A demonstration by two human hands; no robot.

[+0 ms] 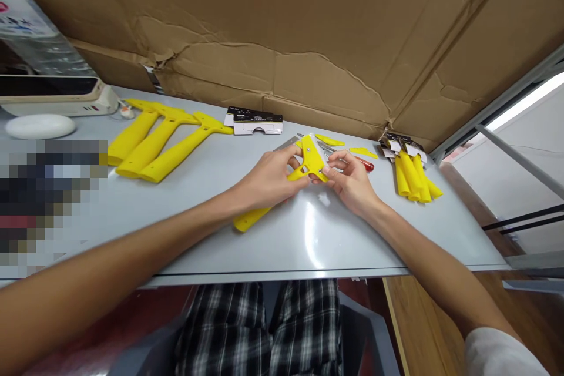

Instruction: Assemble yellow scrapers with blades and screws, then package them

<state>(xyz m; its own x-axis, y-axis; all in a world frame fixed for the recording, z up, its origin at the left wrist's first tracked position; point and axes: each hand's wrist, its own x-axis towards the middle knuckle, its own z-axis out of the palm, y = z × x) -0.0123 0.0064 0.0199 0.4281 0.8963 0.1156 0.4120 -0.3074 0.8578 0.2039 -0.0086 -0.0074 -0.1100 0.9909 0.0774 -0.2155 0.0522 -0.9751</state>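
A yellow scraper (pixel 314 158) with a flat head and small screws is held above the table's middle. My left hand (pixel 275 176) is closed round its neck, and the handle's end sticks out below that hand to the lower left. The fingers of my right hand (pixel 350 179) pinch the right edge of the head near a screw. Just behind the hands lie flat yellow pieces (pixel 362 152), a red-handled tool (pixel 366 163) and some metal parts, partly hidden by the scraper and fingers.
Several yellow handles (pixel 154 150) lie at the left, beside black and white card packets (pixel 255 121). More packaged yellow handles (pixel 414 179) are at the right. A white device (pixel 61 100), white oval object (pixel 40 126) and bottle (pixel 39 35) stand far left. Cardboard (pixel 273 23) rises behind.
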